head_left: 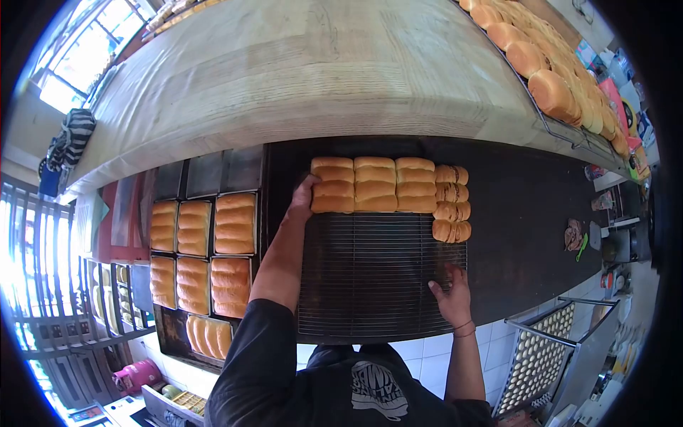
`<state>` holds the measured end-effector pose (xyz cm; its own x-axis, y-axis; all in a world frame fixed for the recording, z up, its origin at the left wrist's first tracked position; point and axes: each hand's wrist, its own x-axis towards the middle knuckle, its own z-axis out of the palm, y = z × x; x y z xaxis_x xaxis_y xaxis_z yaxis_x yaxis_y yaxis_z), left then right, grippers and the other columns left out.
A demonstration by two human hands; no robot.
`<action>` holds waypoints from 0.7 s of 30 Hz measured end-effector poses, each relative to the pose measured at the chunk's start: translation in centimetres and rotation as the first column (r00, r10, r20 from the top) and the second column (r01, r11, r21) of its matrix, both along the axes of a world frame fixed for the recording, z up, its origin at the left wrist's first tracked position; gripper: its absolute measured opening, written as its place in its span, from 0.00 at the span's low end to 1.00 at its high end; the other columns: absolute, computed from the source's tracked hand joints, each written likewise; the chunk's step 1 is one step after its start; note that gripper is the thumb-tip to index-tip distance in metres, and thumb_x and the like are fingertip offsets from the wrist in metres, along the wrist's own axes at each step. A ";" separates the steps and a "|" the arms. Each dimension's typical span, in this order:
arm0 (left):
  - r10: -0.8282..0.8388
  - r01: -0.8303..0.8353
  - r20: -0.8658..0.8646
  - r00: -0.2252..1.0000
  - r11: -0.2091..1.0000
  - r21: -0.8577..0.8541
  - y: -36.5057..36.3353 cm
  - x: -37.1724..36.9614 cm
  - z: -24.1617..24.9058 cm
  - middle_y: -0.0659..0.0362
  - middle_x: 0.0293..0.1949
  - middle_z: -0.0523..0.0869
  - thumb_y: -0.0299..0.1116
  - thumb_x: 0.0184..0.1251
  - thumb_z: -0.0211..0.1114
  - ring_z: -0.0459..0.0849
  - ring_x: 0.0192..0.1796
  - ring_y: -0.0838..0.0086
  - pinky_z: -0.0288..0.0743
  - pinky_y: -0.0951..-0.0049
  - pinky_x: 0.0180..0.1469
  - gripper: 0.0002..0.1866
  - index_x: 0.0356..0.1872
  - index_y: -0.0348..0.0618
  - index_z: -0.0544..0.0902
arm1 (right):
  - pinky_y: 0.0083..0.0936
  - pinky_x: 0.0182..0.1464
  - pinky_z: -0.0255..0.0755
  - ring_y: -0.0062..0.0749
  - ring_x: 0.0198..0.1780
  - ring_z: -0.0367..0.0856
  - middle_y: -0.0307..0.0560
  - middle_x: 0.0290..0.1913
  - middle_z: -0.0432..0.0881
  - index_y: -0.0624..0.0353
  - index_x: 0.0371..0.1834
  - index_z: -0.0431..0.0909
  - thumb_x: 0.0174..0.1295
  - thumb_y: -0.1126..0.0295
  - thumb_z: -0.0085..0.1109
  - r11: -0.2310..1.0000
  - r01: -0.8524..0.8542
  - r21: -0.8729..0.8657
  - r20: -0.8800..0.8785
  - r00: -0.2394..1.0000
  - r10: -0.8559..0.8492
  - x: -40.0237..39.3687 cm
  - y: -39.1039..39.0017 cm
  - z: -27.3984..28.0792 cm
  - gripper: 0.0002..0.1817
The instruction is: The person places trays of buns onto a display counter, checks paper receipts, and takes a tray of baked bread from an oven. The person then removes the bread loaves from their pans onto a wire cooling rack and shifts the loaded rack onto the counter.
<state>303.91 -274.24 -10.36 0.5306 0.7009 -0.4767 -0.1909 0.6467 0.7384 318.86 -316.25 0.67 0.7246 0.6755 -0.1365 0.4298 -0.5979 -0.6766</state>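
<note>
Three golden bread loaves (375,185) lie side by side on the far part of a wire cooling rack (370,277). My left hand (304,194) touches the left side of the leftmost loaf (332,186), fingers stretched along it and partly hidden. To the right of the loaves is a column of small filled buns (452,203) along the rack's edge. Lower down, my right hand (452,293) hovers over the near right part of the rack, fingers apart and nothing in them.
Loaves in metal tins (233,224) stand on the left, with bare tins (205,173) behind them. Across the back runs a wooden counter (313,78); a rack of buns (555,96) sits at its right end. A tray of small pale rounds (537,356) leans at lower right.
</note>
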 end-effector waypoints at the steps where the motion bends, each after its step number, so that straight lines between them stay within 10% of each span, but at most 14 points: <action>1: 0.003 -0.003 0.003 1.000 1.000 -0.001 0.2 -0.1 -0.1 0.52 0.42 0.84 0.40 0.57 0.63 0.79 0.41 0.67 0.75 0.69 0.46 0.21 0.50 0.38 0.81 | 0.35 0.56 0.74 0.49 0.54 0.78 0.54 0.58 0.74 0.60 0.63 0.70 0.56 0.68 0.68 1.000 -0.003 -0.001 0.003 1.000 0.003 -0.2 0.1 0.1 0.30; 11: 0.073 -0.053 -0.097 0.993 0.980 0.190 1.9 0.3 -2.7 0.50 0.41 0.85 0.41 0.58 0.63 0.80 0.43 0.64 0.75 0.67 0.49 0.17 0.42 0.41 0.84 | 0.35 0.57 0.74 0.49 0.55 0.78 0.54 0.58 0.74 0.60 0.62 0.71 0.56 0.68 0.68 0.999 -0.038 0.006 0.031 0.999 0.037 -2.2 0.4 -0.6 0.29; 14: 0.325 0.330 -0.678 0.659 0.686 0.649 0.8 0.6 1.3 0.46 0.44 0.85 0.46 0.61 0.62 0.81 0.44 0.57 0.75 0.63 0.51 0.21 0.46 0.40 0.84 | 0.34 0.55 0.74 0.45 0.53 0.78 0.53 0.58 0.73 0.61 0.63 0.71 0.57 0.69 0.68 0.999 -0.038 -0.021 0.034 0.999 0.038 -3.0 0.8 -0.5 0.29; 15: 0.473 0.512 -0.745 0.471 0.541 0.667 0.5 0.7 2.6 0.45 0.45 0.85 0.47 0.62 0.62 0.82 0.44 0.55 0.75 0.62 0.52 0.22 0.47 0.40 0.83 | 0.33 0.54 0.74 0.43 0.52 0.78 0.53 0.59 0.73 0.61 0.63 0.71 0.57 0.70 0.67 0.999 -0.036 -0.028 0.033 0.999 0.037 -3.4 0.9 -0.5 0.29; 21: 0.398 0.735 -0.868 0.296 0.485 0.473 -4.4 2.4 7.9 0.34 0.63 0.67 0.56 0.54 0.67 0.74 0.58 0.45 0.75 0.52 0.54 0.51 0.76 0.44 0.55 | 0.39 0.51 0.76 0.52 0.51 0.80 0.57 0.57 0.75 0.61 0.64 0.69 0.60 0.62 0.66 0.997 -0.079 -0.026 0.167 0.983 0.082 -3.4 9.8 -0.6 0.31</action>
<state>306.29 -278.64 -2.47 0.3820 0.9223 -0.0583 0.8692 -0.3371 0.3618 315.46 -306.45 0.06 0.6815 0.7311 -0.0317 0.5835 -0.5690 -0.5795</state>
